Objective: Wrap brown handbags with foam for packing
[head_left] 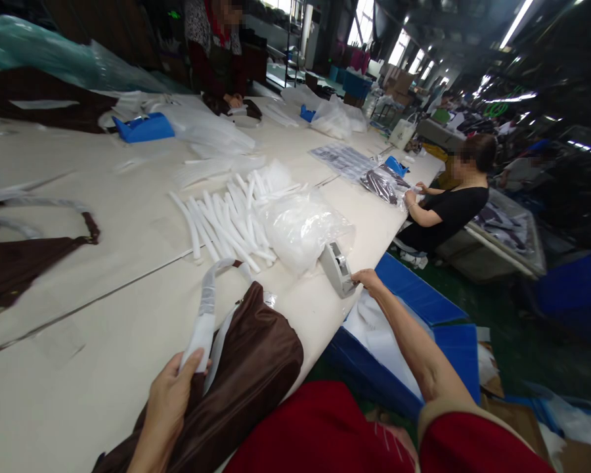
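Observation:
A brown handbag [256, 355] lies at the table's near edge, in front of my body. My left hand [170, 394] is closed around the bag's strap [207, 295], where white foam and clear wrapping cover it. My right hand [367, 279] reaches out to the front end of a grey tape dispenser [337, 269] at the table's edge. Its fingers are pinched together there; what is between them is too small to tell. Just beyond lie a clear plastic bag of white material [305, 230] and a pile of white foam tubes [226, 220].
Other brown bags [24, 263] lie on the left of the table [128, 381]. A blue tape dispenser [145, 128] stands farther back. Below the right edge is a blue bin [389, 368] with white sheets. Co-workers stand at the far side and at the right [453, 203].

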The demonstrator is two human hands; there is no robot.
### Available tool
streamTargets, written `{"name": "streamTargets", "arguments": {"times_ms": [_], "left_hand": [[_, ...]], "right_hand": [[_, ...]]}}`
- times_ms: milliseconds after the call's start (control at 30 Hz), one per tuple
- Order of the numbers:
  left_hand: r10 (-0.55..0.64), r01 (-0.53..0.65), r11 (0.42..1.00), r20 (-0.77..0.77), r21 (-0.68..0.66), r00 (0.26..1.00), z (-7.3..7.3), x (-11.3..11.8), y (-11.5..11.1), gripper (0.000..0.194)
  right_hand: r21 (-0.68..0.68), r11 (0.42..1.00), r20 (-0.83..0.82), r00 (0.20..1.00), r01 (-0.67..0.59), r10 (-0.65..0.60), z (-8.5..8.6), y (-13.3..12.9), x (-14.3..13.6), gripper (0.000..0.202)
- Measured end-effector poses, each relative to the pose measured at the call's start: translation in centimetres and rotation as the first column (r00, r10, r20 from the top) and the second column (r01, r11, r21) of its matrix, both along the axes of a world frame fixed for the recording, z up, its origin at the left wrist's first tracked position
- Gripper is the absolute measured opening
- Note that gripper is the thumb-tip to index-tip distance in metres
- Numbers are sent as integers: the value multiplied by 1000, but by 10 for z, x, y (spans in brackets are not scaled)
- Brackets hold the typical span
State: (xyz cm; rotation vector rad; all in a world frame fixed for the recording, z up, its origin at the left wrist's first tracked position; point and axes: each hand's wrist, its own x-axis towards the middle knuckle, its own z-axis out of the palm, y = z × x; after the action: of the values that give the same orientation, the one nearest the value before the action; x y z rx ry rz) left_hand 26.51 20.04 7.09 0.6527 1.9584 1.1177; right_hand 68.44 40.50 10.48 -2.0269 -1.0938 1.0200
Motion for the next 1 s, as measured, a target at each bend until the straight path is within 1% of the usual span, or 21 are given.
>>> {"name": "streamTargets", "arguments": {"times_ms": [67, 100, 200, 267, 367, 433, 533, 600, 633, 667, 700, 733, 767, 833, 900, 933, 1000], "left_hand": [[2, 2, 999, 111, -44, 994, -1, -1, 0, 48], [9, -1, 998, 142, -58, 990, -1, -2, 1, 47], [28, -18, 998, 160, -64, 987, -1, -4, 2, 47], [39, -28, 997, 171, -66, 985, 0, -4, 3, 47], [47, -37, 997, 174, -61, 984, 3, -2, 3, 47], [41, -35, 999, 177, -33, 983, 7, 1, 1, 47], [45, -47, 999, 197, 7, 979, 12, 6, -5, 48], [51, -55, 998, 196, 14, 979, 14, 8, -7, 48], [49, -53, 998, 185, 18, 981, 15, 9, -8, 47], [42, -47, 999, 171, 24, 984, 16, 11, -10, 46], [33, -38, 999, 158, 32, 987, 17, 12, -11, 45], [26, -33, 999, 145, 41, 989, 18, 13, -12, 43], [19, -26, 998, 136, 50, 991, 19, 14, -13, 41], [3, -11, 998, 113, 69, 994, 20, 15, -15, 38], [-19, 12, 996, 82, 90, 996, 20, 15, -16, 35], [-30, 23, 995, 72, 96, 997, 19, 15, -17, 35], [-46, 39, 994, 60, 100, 997, 18, 14, -19, 34]], "right_hand": [[27, 999, -28, 999, 26, -25, 6, -11, 5, 14], [39, 999, -40, 999, 39, -37, 9, -18, 8, 16], [33, 996, -71, 995, 79, -76, 11, -44, 15, 20], [-9, 995, -80, 992, 96, -96, 5, -56, 15, 21], [-76, 990, -55, 991, 117, -121, -10, -63, 11, 16], [-99, 986, -18, 991, 131, -133, -17, -68, 12, 12], [-138, 982, 30, 991, 132, -129, -24, -85, 15, 15], [-164, 981, 14, 995, 99, -98, -26, -99, 7, 17], [-164, 985, -41, 997, 51, -59, -26, -106, -4, 17], [-149, 988, -131, 991, -27, 8, -24, -112, -20, 19], [-117, 985, -245, 965, -131, 99, -20, -118, -42, 21], [-66, 966, -367, 906, -250, 210, -15, -122, -70, 24], [1, 929, -475, 818, -370, 326, -8, -126, -100, 26], [114, 825, -596, 626, -553, 502, 4, -128, -164, 28], [203, 735, -642, 478, -648, 599, 13, -127, -219, 32], [232, 698, -651, 425, -677, 629, 14, -126, -240, 34], [251, 652, -655, 370, -716, 659, 11, -124, -268, 39]]}}
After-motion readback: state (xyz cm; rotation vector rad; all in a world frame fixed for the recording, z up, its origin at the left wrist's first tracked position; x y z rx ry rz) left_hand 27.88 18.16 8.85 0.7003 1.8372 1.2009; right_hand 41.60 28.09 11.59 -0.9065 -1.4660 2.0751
